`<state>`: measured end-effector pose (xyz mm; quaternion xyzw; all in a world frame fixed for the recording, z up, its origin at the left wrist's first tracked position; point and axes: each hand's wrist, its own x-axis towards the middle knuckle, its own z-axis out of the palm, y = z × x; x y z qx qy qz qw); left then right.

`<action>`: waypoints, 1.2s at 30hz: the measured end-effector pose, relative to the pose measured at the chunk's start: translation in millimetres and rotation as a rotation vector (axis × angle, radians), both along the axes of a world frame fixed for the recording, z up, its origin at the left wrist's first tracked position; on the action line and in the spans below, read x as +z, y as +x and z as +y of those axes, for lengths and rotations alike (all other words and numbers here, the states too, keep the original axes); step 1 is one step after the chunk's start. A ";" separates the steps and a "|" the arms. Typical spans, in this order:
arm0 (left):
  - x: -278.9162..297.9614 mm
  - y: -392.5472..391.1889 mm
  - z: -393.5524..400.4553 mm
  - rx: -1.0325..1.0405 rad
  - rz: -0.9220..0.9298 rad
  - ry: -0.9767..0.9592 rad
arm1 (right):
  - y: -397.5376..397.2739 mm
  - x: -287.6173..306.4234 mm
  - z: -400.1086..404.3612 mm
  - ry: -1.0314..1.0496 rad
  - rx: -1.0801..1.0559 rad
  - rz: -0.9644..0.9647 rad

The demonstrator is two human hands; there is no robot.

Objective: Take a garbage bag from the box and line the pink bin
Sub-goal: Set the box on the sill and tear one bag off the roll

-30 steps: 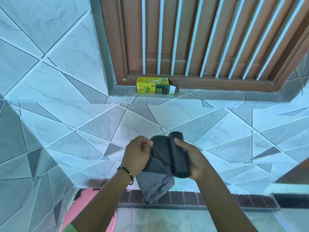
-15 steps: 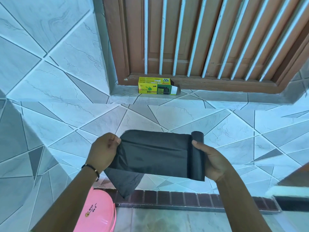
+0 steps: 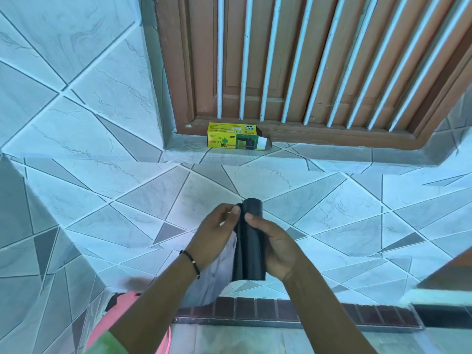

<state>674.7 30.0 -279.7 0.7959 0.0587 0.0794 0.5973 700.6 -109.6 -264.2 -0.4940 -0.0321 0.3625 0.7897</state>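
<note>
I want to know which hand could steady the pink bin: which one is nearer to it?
Left. The left hand is up and right of the pink bin, its forearm crossing over the bin. The right hand, holding the garbage bag roll, is farther right.

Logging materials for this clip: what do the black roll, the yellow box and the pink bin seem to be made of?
Black roll: thin plastic film, matte with a soft sheen; its loose end hangs limp and creased. Yellow box: printed cardboard, probably; crisp edges and a pale open end flap. Pink bin: likely moulded plastic, smooth, slightly glossy, though mostly hidden behind the left forearm.
</note>
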 end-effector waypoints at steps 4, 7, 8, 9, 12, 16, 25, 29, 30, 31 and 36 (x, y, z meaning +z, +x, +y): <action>1.0 0.5 9.6 0.131 -0.075 0.254 | 1.6 -2.5 -12.2 0.091 0.047 0.068; 8.8 -2.6 16.9 0.094 -0.135 0.324 | 1.7 -3.1 -24.6 0.088 0.082 0.073; 10.9 -3.0 19.8 0.079 -0.143 0.337 | 2.7 -2.8 -29.1 0.077 0.082 0.070; 13.0 -3.6 23.0 0.069 -0.147 0.345 | 4.1 -2.1 -33.9 0.060 0.073 0.069; 17.9 -6.4 34.4 0.077 -0.147 0.365 | 10.5 1.2 -48.4 0.031 0.027 0.046; 22.7 -10.4 45.0 0.076 -0.124 0.393 | 12.4 12.5 -59.4 -0.019 0.048 -0.047; 16.0 -11.0 43.7 -0.218 0.093 0.137 | 15.5 10.2 -50.7 -0.091 0.017 -0.110; 10.4 -10.9 30.6 -0.279 0.063 -0.012 | 10.9 9.3 -42.1 -0.107 0.007 -0.140; 9.7 -11.1 29.8 -0.272 0.048 0.010 | 10.0 8.7 -41.6 -0.112 -0.003 -0.138; 8.5 -10.7 30.4 -0.256 0.039 0.041 | 9.2 8.0 -41.8 -0.115 -0.014 -0.136; 7.3 -12.1 35.8 -0.173 0.016 0.078 | 5.1 9.4 -44.1 -0.169 0.003 -0.172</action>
